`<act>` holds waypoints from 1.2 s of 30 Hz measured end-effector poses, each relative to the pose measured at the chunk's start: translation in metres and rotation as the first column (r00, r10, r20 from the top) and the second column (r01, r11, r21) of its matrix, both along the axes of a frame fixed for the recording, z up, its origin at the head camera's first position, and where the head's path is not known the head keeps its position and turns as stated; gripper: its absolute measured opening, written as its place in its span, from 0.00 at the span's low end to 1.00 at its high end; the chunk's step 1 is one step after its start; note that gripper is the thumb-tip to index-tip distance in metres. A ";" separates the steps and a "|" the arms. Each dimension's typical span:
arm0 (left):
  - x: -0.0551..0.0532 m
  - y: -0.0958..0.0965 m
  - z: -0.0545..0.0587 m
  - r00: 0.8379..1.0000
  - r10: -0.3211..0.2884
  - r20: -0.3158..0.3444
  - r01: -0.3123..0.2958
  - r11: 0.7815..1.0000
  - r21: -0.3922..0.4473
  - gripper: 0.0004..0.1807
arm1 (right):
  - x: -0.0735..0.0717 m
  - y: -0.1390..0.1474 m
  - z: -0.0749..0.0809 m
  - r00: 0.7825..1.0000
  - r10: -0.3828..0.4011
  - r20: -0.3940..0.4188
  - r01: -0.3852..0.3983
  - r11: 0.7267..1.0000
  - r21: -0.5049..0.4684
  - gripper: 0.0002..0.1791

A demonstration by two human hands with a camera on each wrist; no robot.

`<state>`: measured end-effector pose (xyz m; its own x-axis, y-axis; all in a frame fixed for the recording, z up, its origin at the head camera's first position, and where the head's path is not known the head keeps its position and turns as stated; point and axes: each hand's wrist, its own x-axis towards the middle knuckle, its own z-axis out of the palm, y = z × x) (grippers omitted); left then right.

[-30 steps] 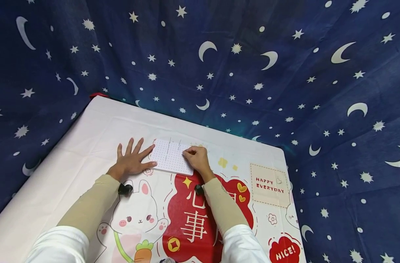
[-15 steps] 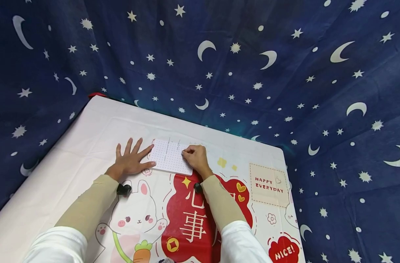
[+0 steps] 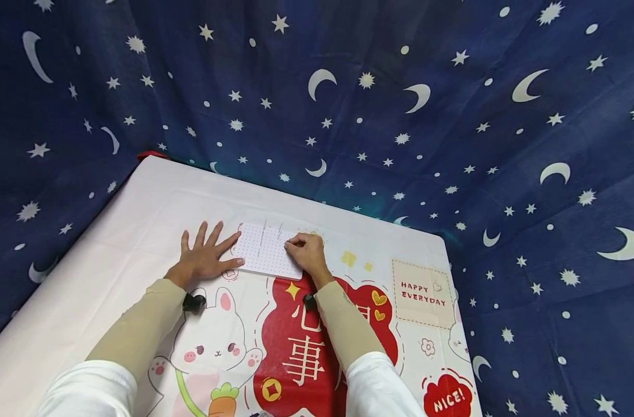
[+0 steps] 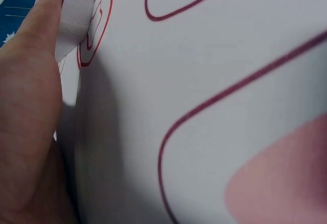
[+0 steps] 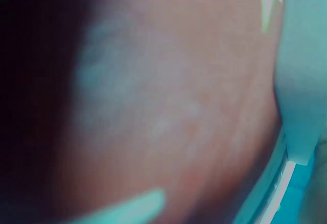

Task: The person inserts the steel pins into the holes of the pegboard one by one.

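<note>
A thick white board [image 3: 254, 255] with a grid of small dots lies on the table, and thin dark wire-like rods [image 3: 263, 236] rise from its upper part. My left hand [image 3: 204, 258] lies spread at the board's left side, thumb and index finger touching its edge. In the left wrist view, the left thumb [image 4: 36, 35] presses against the board's side [image 4: 79, 12]. My right hand [image 3: 308, 253] is over the board's right part with thumb and index fingertips pinched together. They hold something small, mostly hidden; I cannot tell its kind. The right wrist view shows the hand [image 5: 179, 106] blurred and very close.
A printed cloth [image 3: 155, 231] with a rabbit, red patches and lettering covers the table. Dark blue curtains [image 3: 275, 127] with moons and stars hang behind and to the right. Black wrist cameras [image 3: 194, 303] sit under the forearms.
Both hands and the board keep nearly the same places. The head view has shifted slightly, and the right fingertips stay pinched over the board.
</note>
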<state>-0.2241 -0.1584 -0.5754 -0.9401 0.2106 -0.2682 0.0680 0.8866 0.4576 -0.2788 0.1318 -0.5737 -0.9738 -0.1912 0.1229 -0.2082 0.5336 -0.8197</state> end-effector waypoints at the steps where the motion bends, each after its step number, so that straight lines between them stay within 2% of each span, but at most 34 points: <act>1: 0.000 0.000 0.000 1.000 0.002 -0.004 -0.002 1.000 0.001 0.50 | 0.001 0.000 -0.001 1.000 -0.007 0.018 0.008 1.000 -0.014 0.03; 7: -0.001 0.001 -0.003 1.000 -0.004 0.006 0.004 1.000 0.016 0.52 | 0.005 0.009 0.003 0.991 -0.038 0.129 0.049 0.996 -0.079 0.07; 10: -0.002 0.002 -0.004 1.000 -0.010 0.001 0.010 0.999 0.034 0.53 | 0.007 0.020 0.007 0.985 -0.074 0.154 0.093 0.989 -0.116 0.08; 13: -0.001 0.003 0.000 1.000 -0.009 -0.006 0.010 0.999 0.037 0.52 | 0.008 0.034 0.012 0.980 -0.112 0.163 0.132 0.983 -0.123 0.08; 19: 0.000 0.003 0.006 1.000 -0.016 0.012 0.016 1.000 0.006 0.51 | 0.013 0.071 0.015 0.963 -0.188 0.193 0.194 0.981 -0.012 0.08; 25: -0.001 -0.001 0.007 0.999 -0.018 0.029 0.018 1.000 -0.012 0.51 | 0.020 0.099 0.005 0.956 -0.205 0.208 0.188 0.977 0.099 0.07; 29: -0.004 -0.002 0.007 0.999 -0.015 0.033 0.015 1.000 -0.007 0.50 | 0.023 0.100 0.000 0.959 -0.201 0.199 0.179 0.976 0.121 0.06; 36: -0.006 0.002 -0.002 0.999 -0.026 0.037 0.027 1.000 -0.014 0.52 | 0.022 0.079 0.000 0.950 -0.222 0.218 0.180 0.963 0.199 0.09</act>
<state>-0.2305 -0.1564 -0.5769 -0.9238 0.2307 -0.3055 0.0749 0.8914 0.4469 -0.2569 0.2105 -0.5736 -0.9911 0.0137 -0.1324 0.1059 0.6833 -0.7224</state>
